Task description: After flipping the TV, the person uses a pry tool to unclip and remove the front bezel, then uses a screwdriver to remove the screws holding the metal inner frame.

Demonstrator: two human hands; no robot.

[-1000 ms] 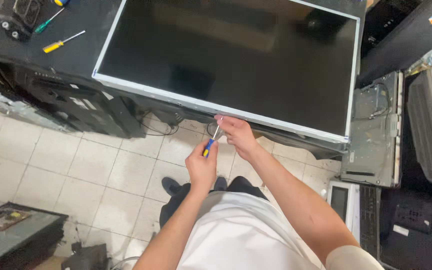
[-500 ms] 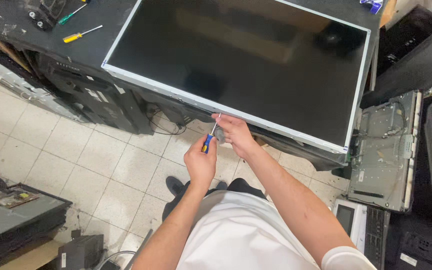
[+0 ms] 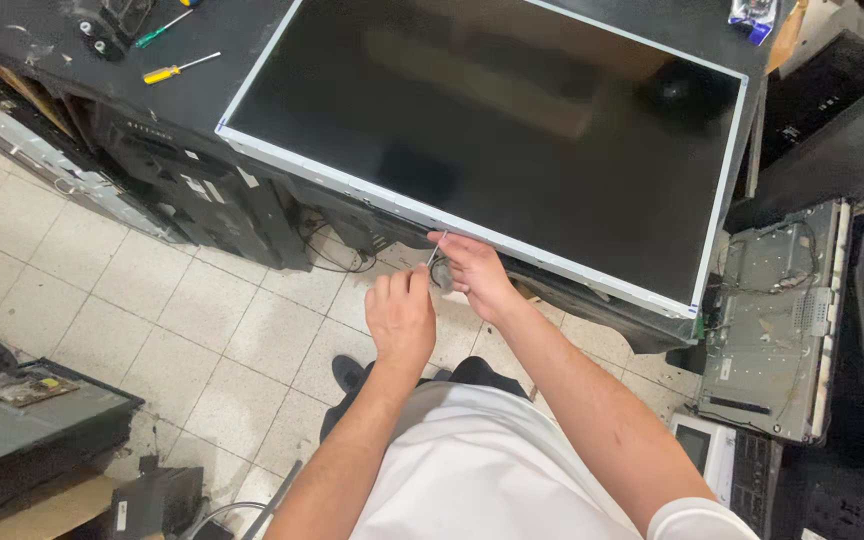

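Flat display panel [image 3: 492,130], large, dark glass with pale metal frame, lying face-up on the black counter [image 3: 42,45] across the upper centre of the frame; its near edge overhangs toward the person. Left hand [image 3: 400,318], centre of frame, fingers curled shut around a screwdriver [image 3: 434,258], of which only the thin metal shaft shows, tip set up at the panel's lower edge. Right hand [image 3: 472,272], just beside it, fingers pinched at that same edge near the tool tip; whether they hold any small part cannot be told. Progress, as judged: work is at one spot on the near frame edge; the frame sits whole on the panel, none of it lifted. Also present: yellow-handled screwdriver [image 3: 180,68] and green-handled screwdriver [image 3: 162,29], upper left, untouched; bare metal chassis [image 3: 772,320], right; tiled floor [image 3: 152,330].
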